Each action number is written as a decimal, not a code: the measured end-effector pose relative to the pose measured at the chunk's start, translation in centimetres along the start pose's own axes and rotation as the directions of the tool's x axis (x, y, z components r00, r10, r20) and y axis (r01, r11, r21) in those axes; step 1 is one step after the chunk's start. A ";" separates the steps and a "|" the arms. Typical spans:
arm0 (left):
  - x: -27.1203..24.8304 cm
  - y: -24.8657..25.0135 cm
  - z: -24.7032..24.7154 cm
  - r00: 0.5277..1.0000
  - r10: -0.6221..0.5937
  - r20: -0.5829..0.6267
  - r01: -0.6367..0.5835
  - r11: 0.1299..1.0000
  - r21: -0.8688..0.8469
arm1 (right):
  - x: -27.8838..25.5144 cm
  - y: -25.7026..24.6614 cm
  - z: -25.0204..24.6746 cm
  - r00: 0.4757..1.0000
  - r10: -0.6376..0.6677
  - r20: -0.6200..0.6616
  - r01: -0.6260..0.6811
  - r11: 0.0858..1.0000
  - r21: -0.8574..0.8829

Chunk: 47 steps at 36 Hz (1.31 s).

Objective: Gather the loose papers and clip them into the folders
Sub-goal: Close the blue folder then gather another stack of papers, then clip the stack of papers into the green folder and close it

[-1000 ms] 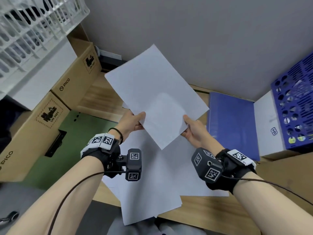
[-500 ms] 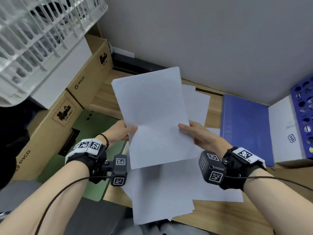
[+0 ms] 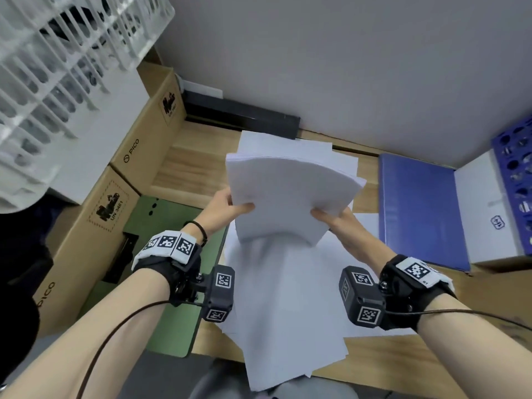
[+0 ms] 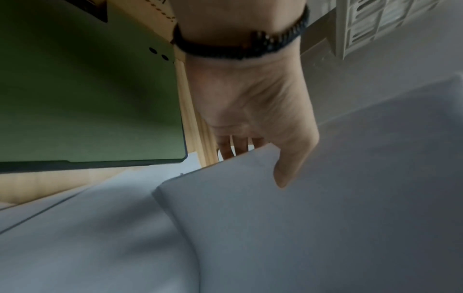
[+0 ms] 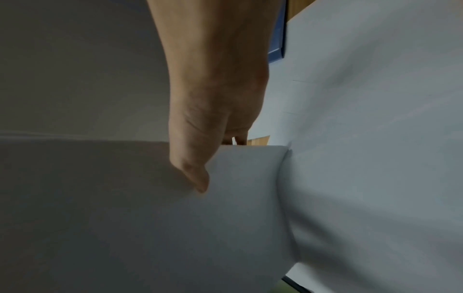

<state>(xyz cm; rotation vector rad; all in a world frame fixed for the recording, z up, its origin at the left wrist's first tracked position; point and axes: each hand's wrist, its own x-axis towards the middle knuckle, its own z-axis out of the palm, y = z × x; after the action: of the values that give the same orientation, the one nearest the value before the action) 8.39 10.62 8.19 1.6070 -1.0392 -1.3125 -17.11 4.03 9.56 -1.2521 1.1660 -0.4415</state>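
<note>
Your left hand [image 3: 223, 207] and right hand [image 3: 336, 218] pinch a bowed paper stack [image 3: 288, 194] by its side edges.
Blue folder [image 3: 417, 208] lies just right, apart.

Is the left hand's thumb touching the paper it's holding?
Touching. The left wrist view shows the left hand with its thumb pressed flat on the held paper stack.

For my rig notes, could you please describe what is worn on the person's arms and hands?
Both forearms are bare. Each wrist has a black strap topped with white square-code tags, a black camera block bearing more tags, and a thin dark cable. The left wrist also has a black braided bracelet.
</note>
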 end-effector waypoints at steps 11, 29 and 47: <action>0.9 1.2 -1.1 0.990 0.086 -0.111 -0.088 0.996 -0.011 | 0.6 -3.1 2.3 0.990 -0.088 -0.108 0.073 0.988 -0.133; -8.5 -14.1 -13.2 0.661 -0.412 -0.627 0.629 0.761 0.163 | 1.5 3.5 12.2 0.914 0.405 0.011 -0.396 0.900 -0.184; -10.1 -15.1 -14.3 0.695 -0.442 -0.567 0.595 0.796 0.109 | 1.0 6.8 19.3 0.887 0.461 0.019 -0.458 0.884 -0.090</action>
<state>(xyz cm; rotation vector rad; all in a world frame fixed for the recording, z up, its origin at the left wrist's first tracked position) 22.83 26.44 -0.49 2.4450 -0.4406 -0.9801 -2.26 14.99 0.73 -1.0020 1.4095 -0.0121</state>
